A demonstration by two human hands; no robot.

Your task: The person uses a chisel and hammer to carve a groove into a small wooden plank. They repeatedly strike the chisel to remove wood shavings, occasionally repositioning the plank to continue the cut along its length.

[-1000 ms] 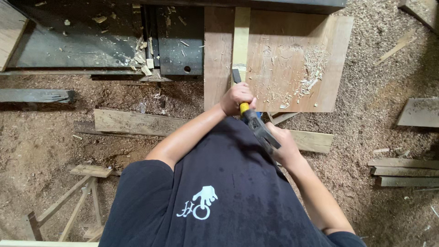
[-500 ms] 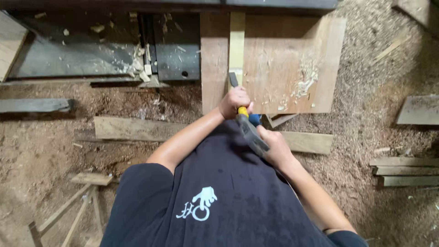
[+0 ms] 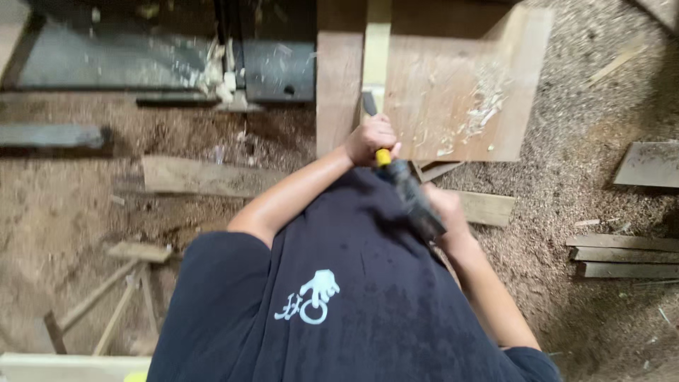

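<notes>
My left hand (image 3: pixel 369 139) is closed around a chisel (image 3: pixel 382 156) with a yellow handle. Its blade rests on a pale wooden strip (image 3: pixel 376 42) that lies on a brown board (image 3: pixel 453 78). My right hand (image 3: pixel 445 206) grips a dark hammer (image 3: pixel 416 197), which is blurred and lies just behind the chisel's handle end. Pale shavings (image 3: pixel 483 106) are scattered on the board to the right of the chisel. My dark shirt hides most of both forearms.
A dark metal machine bed (image 3: pixel 141 49) with chips on it lies at the top left. Loose planks (image 3: pixel 205 177) lie on the sawdust floor, stacked slats (image 3: pixel 622 256) and a flat board (image 3: pixel 651 164) at the right, and a thin wooden frame (image 3: pixel 106 297) at the lower left.
The hammer has swung back and forth behind the chisel handle and is now blurred. My left hand stays on the chisel at the strip. The view has shifted slightly.
</notes>
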